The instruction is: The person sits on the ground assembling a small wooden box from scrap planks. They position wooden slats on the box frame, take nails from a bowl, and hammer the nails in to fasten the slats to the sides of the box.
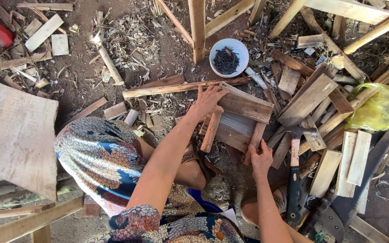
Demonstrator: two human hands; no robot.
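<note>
A small panel of nailed wooden slats (239, 119) lies on the dirt ground in front of me. My left hand (208, 100) rests on its upper left corner, fingers spread over the top slat. My right hand (260, 157) grips the lower right end of one cross slat. A claw hammer (295, 173) with a black handle lies just right of my right hand. A white bowl of dark nails (228, 57) stands beyond the panel.
Loose wood offcuts (334, 117) pile up on the right, with a hand saw (361, 189) and a yellow plastic bag (379, 110). A long stick (181, 87) lies behind the panel. A flat board (16, 135) is at left; wooden frame legs (198, 29) stand at top.
</note>
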